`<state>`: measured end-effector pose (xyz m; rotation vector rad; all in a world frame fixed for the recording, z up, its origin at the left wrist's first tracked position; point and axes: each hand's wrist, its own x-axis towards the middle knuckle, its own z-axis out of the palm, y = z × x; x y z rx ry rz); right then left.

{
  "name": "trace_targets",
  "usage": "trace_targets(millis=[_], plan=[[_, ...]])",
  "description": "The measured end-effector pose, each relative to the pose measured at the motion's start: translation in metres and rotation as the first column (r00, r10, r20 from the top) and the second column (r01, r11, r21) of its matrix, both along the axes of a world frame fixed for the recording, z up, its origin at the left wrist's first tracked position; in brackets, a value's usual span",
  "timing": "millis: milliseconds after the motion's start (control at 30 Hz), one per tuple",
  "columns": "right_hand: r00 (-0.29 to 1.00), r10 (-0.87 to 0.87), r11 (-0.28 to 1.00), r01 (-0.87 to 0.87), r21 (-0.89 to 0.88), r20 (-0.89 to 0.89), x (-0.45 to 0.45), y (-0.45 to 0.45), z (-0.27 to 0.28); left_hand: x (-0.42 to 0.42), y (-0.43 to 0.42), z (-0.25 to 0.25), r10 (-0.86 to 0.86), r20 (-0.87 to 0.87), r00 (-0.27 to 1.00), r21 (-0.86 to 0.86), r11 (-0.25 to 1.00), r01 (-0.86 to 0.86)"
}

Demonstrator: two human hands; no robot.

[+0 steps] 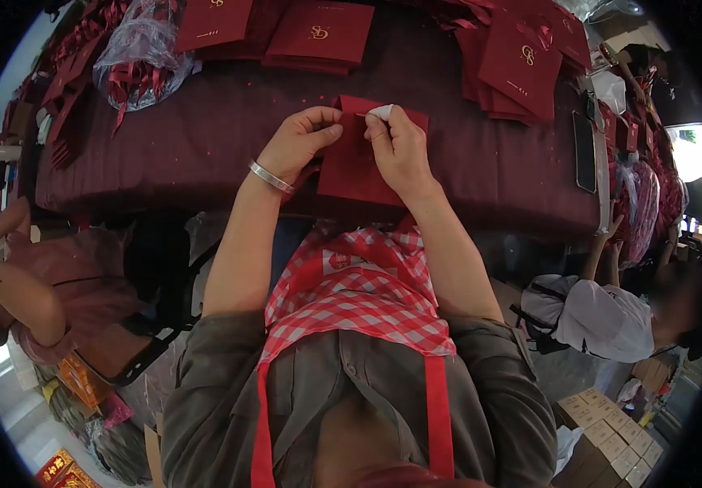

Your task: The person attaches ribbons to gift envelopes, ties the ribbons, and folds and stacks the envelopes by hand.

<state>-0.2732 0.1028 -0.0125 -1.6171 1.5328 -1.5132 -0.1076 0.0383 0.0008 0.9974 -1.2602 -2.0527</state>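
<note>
A dark red paper bag point(356, 177) lies at the table's front edge, directly before me. My left hand point(300, 145) pinches at its upper left edge with thumb and forefinger; a silver bangle point(271, 176) circles that wrist. Over the upper part of the bag, my right hand point(400, 153) is closed in a pinch, and a white wrap point(381, 112) covers a fingertip. What sits between the right fingertips is too small to make out.
Red bags with gold lettering lie stacked at the table's back point(318, 34) and right point(522, 65). A clear plastic bag of red ribbons point(143, 61) is at left. A phone point(584, 150) lies near the right edge. People work on both sides; cartons point(611, 431) stand lower right.
</note>
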Motion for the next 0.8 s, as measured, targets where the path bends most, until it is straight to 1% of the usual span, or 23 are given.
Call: trace_targets(millis=[33, 100, 133, 200, 233, 300, 333, 400, 433, 500, 600, 633, 700, 800], plan=[[1.000, -0.004, 1.000, 0.004, -0.007, -0.002, 0.000, 0.000, 0.000, 0.002, -0.003, -0.002, 0.001, -0.001, 1.000, 0.000, 1.000, -0.001], [1.000, 0.008, 1.000, -0.008, 0.002, 0.023, -0.001, 0.001, 0.002, 0.004, -0.008, -0.003, -0.093, -0.012, 0.996, -0.014, 0.996, 0.092], [0.999, 0.017, 1.000, -0.018, 0.010, 0.050, -0.001, 0.002, 0.003, 0.004, -0.007, -0.002, -0.093, -0.012, 0.996, -0.014, 0.996, 0.093], [0.999, 0.012, 1.000, -0.011, -0.002, 0.045, -0.001, 0.002, 0.003, 0.000, -0.005, 0.002, -0.094, 0.008, 0.995, -0.077, 0.992, 0.095], [0.999, 0.006, 1.000, -0.006, -0.015, 0.041, -0.001, 0.002, 0.003, -0.002, -0.004, 0.001, -0.096, 0.009, 0.995, -0.078, 0.992, 0.096], [0.999, 0.005, 1.000, -0.004, -0.007, 0.035, -0.001, 0.002, 0.003, -0.005, -0.002, -0.002, -0.046, -0.004, 0.999, -0.126, 0.991, 0.046], [1.000, 0.004, 1.000, -0.004, 0.000, 0.028, -0.001, 0.002, 0.002, -0.007, 0.000, -0.001, -0.046, -0.002, 0.999, -0.126, 0.991, 0.046], [0.999, 0.000, 1.000, 0.000, 0.006, 0.038, -0.001, 0.001, 0.001, -0.010, 0.006, 0.001, 0.059, -0.004, 0.998, -0.102, 0.993, -0.060], [0.999, -0.004, 1.000, 0.003, 0.012, 0.045, -0.001, 0.001, 0.000, -0.009, 0.006, 0.000, 0.058, -0.003, 0.998, -0.099, 0.993, -0.058], [0.999, 0.001, 1.000, -0.002, 0.019, 0.050, -0.001, 0.002, 0.001, -0.005, 0.003, -0.002, 0.005, -0.032, 0.999, -0.100, 0.995, -0.008], [0.998, 0.015, 1.000, -0.016, 0.018, 0.068, 0.000, 0.003, 0.003, -0.004, 0.002, 0.001, -0.025, -0.047, 0.999, -0.070, 0.997, 0.021], [0.996, 0.022, 1.000, -0.023, 0.013, 0.081, 0.000, 0.004, 0.003, -0.003, 0.001, 0.001, -0.027, -0.046, 0.999, -0.070, 0.997, 0.024], [0.997, 0.023, 1.000, -0.023, 0.005, 0.075, -0.001, 0.003, 0.001, -0.001, -0.002, 0.002, -0.067, 0.011, 0.998, -0.075, 0.995, 0.068], [0.997, 0.035, 0.999, -0.035, -0.012, 0.067, -0.003, 0.003, -0.003, 0.000, -0.003, 0.000, -0.086, -0.013, 0.996, -0.073, 0.994, 0.085]])
